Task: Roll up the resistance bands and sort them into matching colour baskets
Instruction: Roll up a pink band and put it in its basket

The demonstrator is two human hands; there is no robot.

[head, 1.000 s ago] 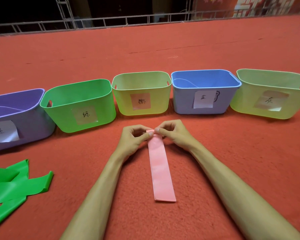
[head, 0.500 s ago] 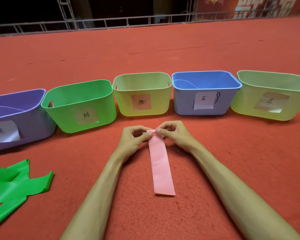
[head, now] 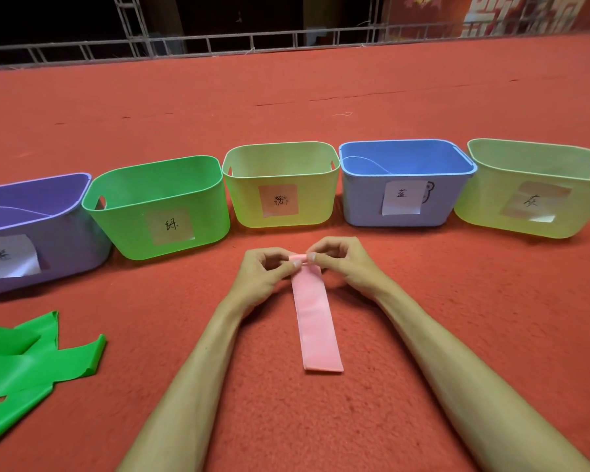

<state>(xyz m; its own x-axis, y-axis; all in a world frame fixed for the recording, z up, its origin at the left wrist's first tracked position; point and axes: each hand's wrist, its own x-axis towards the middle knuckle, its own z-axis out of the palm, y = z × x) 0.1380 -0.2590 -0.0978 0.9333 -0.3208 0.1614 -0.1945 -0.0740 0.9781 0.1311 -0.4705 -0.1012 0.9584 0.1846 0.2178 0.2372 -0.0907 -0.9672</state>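
Carpet point(head: 321, 107) of red colour carries everything in the head view, and it runs away from me to a metal railing point(head: 252, 40) at its far edge. In front of me the pink band point(head: 317, 321) lies flat and straight on the carpet, with its long side pointing from me toward the baskets. Its near end rests free between my forearms point(head: 198, 369). Its far end is turned over into a small roll point(head: 298, 257), and there both my grips meet. My left grip point(head: 258, 277) pinches the left side of this roll between the thumb and the curled fingers. My right grip point(head: 341, 264) pinches the right side in the same way. The two thumbs are close together above the band.

Behind the grips, nearer to the far edge, five baskets stand in one row. From left to right they are a purple basket point(head: 65, 240), a green basket point(head: 133, 212), a yellow basket point(head: 246, 199), a blue basket point(head: 361, 206) and a pale green basket point(head: 484, 206). Each one has a paper with one handwritten sign on its front wall; the one on the yellow basket is a pinkish label point(head: 278, 200). The roll is just before the yellow basket, near but apart from it. The baskets stand just beside each other, and I cannot tell whether their walls touch.

At the left side of the carpet, nearer to me, some green bands point(head: 31, 366) lie loose and crossed over each other, well apart from my grips.
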